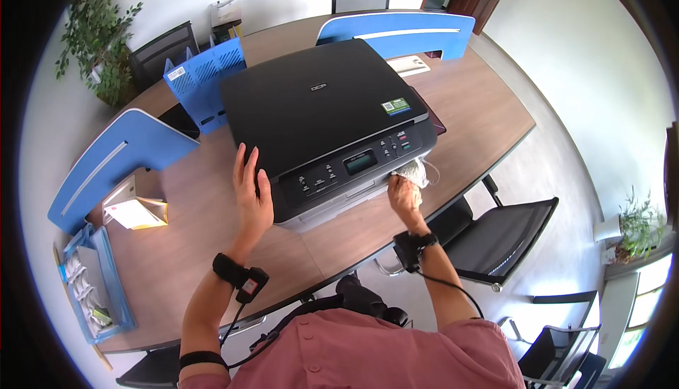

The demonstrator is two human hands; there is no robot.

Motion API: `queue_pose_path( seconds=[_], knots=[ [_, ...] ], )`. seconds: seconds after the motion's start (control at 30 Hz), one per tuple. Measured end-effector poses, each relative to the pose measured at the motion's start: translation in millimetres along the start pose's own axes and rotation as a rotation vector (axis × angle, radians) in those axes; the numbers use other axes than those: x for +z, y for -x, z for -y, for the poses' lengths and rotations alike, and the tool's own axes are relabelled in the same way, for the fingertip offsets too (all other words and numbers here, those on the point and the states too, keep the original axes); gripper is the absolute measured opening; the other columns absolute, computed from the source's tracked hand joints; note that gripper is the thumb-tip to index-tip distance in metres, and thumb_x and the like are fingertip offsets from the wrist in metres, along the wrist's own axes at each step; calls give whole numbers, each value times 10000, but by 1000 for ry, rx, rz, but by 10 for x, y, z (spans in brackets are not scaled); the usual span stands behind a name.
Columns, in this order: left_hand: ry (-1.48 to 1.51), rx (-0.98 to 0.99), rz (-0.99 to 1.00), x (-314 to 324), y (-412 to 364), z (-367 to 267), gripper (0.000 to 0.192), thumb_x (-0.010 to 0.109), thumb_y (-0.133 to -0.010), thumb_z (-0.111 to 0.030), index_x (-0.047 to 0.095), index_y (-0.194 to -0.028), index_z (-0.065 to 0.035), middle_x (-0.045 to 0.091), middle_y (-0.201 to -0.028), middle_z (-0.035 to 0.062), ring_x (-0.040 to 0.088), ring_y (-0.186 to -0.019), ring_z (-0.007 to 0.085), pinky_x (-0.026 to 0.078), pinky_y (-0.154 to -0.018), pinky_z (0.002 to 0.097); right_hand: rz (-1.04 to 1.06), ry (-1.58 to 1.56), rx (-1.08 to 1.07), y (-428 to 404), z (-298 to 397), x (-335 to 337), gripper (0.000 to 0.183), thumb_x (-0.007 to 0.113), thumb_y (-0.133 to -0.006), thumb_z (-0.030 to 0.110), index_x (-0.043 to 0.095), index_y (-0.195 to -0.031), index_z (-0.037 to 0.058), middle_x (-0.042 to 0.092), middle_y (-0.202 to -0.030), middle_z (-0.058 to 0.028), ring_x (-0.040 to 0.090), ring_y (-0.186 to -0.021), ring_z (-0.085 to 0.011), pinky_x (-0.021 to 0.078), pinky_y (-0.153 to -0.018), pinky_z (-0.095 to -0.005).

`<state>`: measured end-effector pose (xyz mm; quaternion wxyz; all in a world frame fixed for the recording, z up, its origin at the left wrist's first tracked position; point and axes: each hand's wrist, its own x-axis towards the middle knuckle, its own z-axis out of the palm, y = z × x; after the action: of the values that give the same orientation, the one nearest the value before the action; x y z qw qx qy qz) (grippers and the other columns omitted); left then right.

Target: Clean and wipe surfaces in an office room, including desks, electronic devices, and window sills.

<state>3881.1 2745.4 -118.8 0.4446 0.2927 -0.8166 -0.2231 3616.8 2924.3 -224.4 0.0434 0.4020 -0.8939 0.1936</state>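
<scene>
A black multifunction printer [297, 97] with a flat scanner lid stands on the wooden table in front of me. Its control panel [339, 171], with buttons and a small display, faces my side. My left hand [252, 195] lies against the printer's left front corner, fingers extended and holding nothing. Low at the right front of the printer, my right hand [406, 197] grips a crumpled whitish cloth [412, 173] with a loose thread loop. The cloth is against the printer's grey front, and the fingers are partly hidden by the hand.
Blue file holders [207, 81] stand close behind the printer's left side. Blue desk dividers [122, 166] rise at left and back. A desk calendar [138, 213] and a blue storage box [95, 288] sit at left. A black chair [493, 240] is near the table's right edge.
</scene>
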Motion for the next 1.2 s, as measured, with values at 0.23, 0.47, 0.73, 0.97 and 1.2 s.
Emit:
queue_pose_path(
  seconds=[0.23, 0.47, 0.73, 0.97, 1.2],
  knots=[
    [-14, -31, -2, -35, 33, 52, 377, 403, -922, -111, 416, -1291, -35, 283, -1408, 158, 306, -1277, 325, 272, -1038, 406, 276, -96, -111, 810, 1225, 276, 311, 474, -841, 311, 592, -784, 28, 633, -723, -148, 621, -658, -316, 497, -628, -462],
    [-4, -10, -7, 47, 3, -22, 359, 368, -942, -126, 421, -1285, -35, 295, -1403, 152, 316, -1279, 315, 266, -1043, 393, -2, -71, -21, 386, 424, 123, 249, 594, -763, 277, 565, -744, 31, 591, -621, -168, 598, -563, -341, 497, -541, -445],
    [53, -22, -12, 48, 26, 22, 373, 418, -919, -128, 426, -1281, -39, 281, -1408, 151, 292, -1276, 333, 257, -1042, 422, 42, -189, -297, 983, 1235, 391, 290, 575, -785, 294, 533, -766, 7, 576, -580, -168, 585, -514, -313, 482, -527, -435],
    [63, -14, -31, 51, 28, 17, 368, 420, -923, -140, 428, -1274, -33, 289, -1403, 153, 294, -1274, 335, 257, -1041, 424, -194, -369, -813, 1095, 1283, 363, 271, 593, -764, 260, 543, -822, 0, 575, -582, -168, 573, -511, -342, 482, -581, -467],
    [35, -8, -16, 11, 10, 12, 369, 428, -920, -126, 420, -1276, -28, 281, -1404, 161, 295, -1272, 336, 262, -1040, 421, 130, -147, -431, 772, 1458, 157, 261, 601, -751, 230, 513, -890, 28, 607, -681, -144, 603, -590, -316, 491, -571, -432]
  ],
)
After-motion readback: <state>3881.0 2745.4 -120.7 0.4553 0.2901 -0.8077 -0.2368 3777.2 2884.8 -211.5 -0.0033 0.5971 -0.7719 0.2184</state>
